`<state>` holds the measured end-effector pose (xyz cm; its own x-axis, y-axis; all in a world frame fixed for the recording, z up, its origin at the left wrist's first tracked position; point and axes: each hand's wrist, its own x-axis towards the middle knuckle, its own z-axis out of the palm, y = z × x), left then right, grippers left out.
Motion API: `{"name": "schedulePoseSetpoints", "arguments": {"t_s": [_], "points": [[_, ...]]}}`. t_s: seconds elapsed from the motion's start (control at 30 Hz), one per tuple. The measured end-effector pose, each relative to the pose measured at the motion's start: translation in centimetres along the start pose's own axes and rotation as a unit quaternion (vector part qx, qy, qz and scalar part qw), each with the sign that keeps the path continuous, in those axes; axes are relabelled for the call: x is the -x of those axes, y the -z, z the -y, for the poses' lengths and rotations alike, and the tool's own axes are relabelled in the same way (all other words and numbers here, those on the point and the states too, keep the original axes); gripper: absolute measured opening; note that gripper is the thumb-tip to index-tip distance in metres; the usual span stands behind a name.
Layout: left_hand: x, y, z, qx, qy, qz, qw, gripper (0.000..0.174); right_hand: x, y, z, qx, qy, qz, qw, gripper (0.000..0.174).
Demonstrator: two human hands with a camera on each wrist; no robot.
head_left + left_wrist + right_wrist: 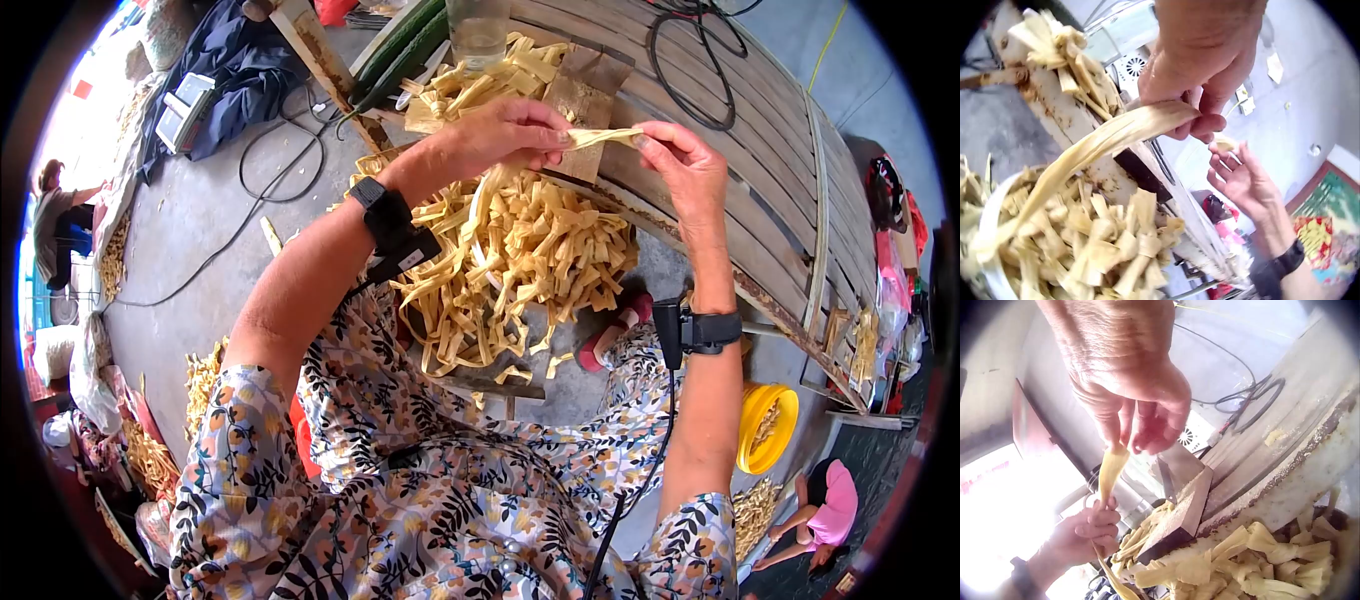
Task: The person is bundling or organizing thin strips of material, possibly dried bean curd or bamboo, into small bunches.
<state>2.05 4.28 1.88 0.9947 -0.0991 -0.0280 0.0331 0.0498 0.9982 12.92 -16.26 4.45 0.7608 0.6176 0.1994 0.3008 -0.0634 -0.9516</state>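
A pale yellow, flat, leathery strip (603,137) is stretched between my two hands over the edge of the slatted table. My left hand (510,132) pinches it between thumb and fingers. The long loose tail of the strip (1094,137) hangs down from that hand in the left wrist view. At the other end, my right hand (690,170) pinches the tip with thumb and forefinger, its other fingers loosely bent in the right wrist view. Below both hands lies a large heap of knotted yellow strips (550,240), in a container whose white rim (991,219) shows in the left wrist view.
On the slatted table (720,190) are a wooden block (580,95), unknotted strips (490,85), a clear glass (478,35), green cucumber-like vegetables (405,50) and a black cable (690,100). A yellow bucket (768,428) stands at the right. Other people are further off.
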Motion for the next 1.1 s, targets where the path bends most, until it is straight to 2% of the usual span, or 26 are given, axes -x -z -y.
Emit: {"name": "schedulePoseSetpoints", "arguments": {"t_s": [0.1,0.17,0.2,0.3,0.33,0.37,0.4,0.47,0.5,0.53,0.57,0.63,0.67,0.7,0.77,0.8,0.83,0.9,0.93,1.03,1.1], "points": [[0.1,-0.9,-0.2,-0.168,-0.071,-0.089,0.979,0.014,-0.3,0.2,1.0,-0.002,-0.005,-0.027,1.000,0.021],[0.2,-2.1,-0.3,-0.310,-0.133,-0.131,0.932,0.013,-0.5,0.0,0.6,0.018,0.023,-0.007,1.000,0.027],[0.1,-2.7,-0.2,-0.325,-0.194,-0.137,0.915,0.014,-0.6,-0.5,0.0,0.031,0.003,0.018,0.999,0.027],[0.2,-3.8,-0.7,-0.427,-0.308,-0.095,0.845,0.016,0.2,-1.8,-0.4,0.044,-0.084,0.071,0.993,0.025],[0.7,-4.3,-1.3,-0.428,-0.277,-0.079,0.856,0.015,0.4,-1.8,-0.8,0.074,-0.098,0.093,0.988,0.025],[0.8,-4.2,-1.4,-0.460,-0.287,-0.063,0.838,0.015,0.6,-2.0,-1.0,0.103,-0.109,0.117,0.982,0.025],[0.9,-4.1,-1.4,-0.492,-0.295,-0.047,0.818,0.015,1.2,-2.4,-1.2,-0.041,-0.245,0.119,0.961,0.023],[0.8,-3.7,-1.1,-0.540,-0.322,-0.015,0.777,0.013,2.0,-2.4,-0.8,0.026,-0.240,0.212,0.947,0.022],[0.8,-3.4,-1.0,-0.481,-0.266,-0.016,0.835,0.012,2.2,-2.4,-0.6,0.059,-0.236,0.257,0.935,0.021],[1.1,-3.0,-1.3,-0.418,-0.206,-0.018,0.885,0.011,2.4,-2.5,-0.7,0.070,-0.249,0.263,0.930,0.022],[1.3,-2.5,-1.5,-0.351,-0.144,-0.019,0.925,0.010,2.7,-2.6,-0.5,-0.005,-0.252,0.309,0.917,0.023],[1.0,-0.8,-1.3,-0.245,-0.122,-0.020,0.961,0.016,3.2,-2.6,0.6,-0.152,-0.249,0.396,0.871,0.027],[0.9,-0.3,-1.2,-0.242,-0.105,-0.009,0.965,0.017,3.3,-2.7,1.8,-0.217,-0.236,0.426,0.846,0.034],[0.8,0.1,-1.1,-0.238,-0.086,0.002,0.967,0.018,3.2,-2.9,1.9,-0.282,-0.206,0.389,0.853,0.034],[1.5,-1.0,-0.1,-0.050,-0.006,-0.015,0.999,0.020,2.7,-3.2,2.0,-0.404,-0.144,0.306,0.850,0.036],[1.1,-1.1,0.8,0.018,0.062,0.048,0.997,0.022,2.2,-3.0,1.7,-0.381,-0.155,0.260,0.874,0.034],[0.6,-1.7,1.9,0.198,0.060,0.146,0.968,0.024,2.1,-3.0,1.5,-0.321,-0.118,0.244,0.908,0.034],[0.6,-2.9,2.8,0.357,0.075,0.184,0.913,0.031,2.0,-3.5,1.1,-0.196,-0.042,0.211,0.957,0.034],[0.4,-2.8,3.1,0.383,0.081,0.259,0.883,0.041,2.0,-3.8,1.2,-0.139,-0.057,0.190,0.970,0.031],[0.2,-4.0,4.3,0.404,0.011,0.265,0.875,0.046,2.3,-4.0,1.7,-0.033,-0.099,0.168,0.980,0.028],[0.1,-4.3,4.7,0.409,0.030,0.191,0.892,0.038,2.3,-4.3,0.5,0.037,0.074,0.119,0.990,0.025]]}}
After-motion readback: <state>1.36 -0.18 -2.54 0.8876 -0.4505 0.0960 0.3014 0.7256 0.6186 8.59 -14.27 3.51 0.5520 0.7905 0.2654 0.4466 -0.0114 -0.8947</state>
